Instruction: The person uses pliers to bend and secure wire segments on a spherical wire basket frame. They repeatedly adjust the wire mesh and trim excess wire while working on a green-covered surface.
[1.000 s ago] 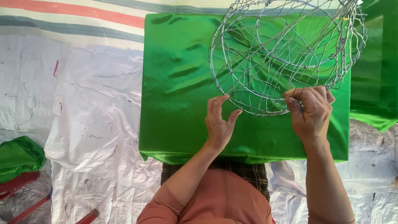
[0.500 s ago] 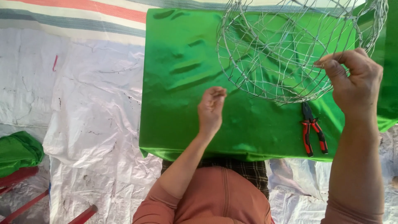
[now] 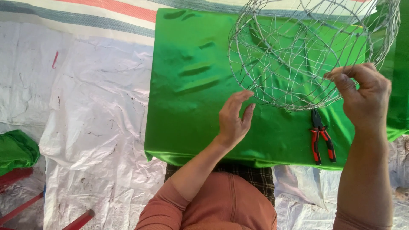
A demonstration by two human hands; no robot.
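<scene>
A round wire-mesh basket frame (image 3: 298, 51) is held tilted above a shiny green sheet (image 3: 191, 85) spread over my lap. My right hand (image 3: 362, 98) grips the frame's rim on the right side. My left hand (image 3: 234, 117) is at the frame's lower left edge with fingers straight and close together, touching or nearly touching the wire. Red-handled pliers (image 3: 320, 137) lie on the green sheet just below the frame, between my two hands.
White crinkled plastic sheeting (image 3: 85, 106) covers the ground to the left. A striped mat (image 3: 106, 10) runs along the top. A folded green cloth (image 3: 15, 149) lies at the far left, with red bars (image 3: 25, 200) below it.
The wire frame has been lifted up and to the right by my right hand, uncovering the pliers on the green sheet. My left hand stayed near the frame's lower left edge.
</scene>
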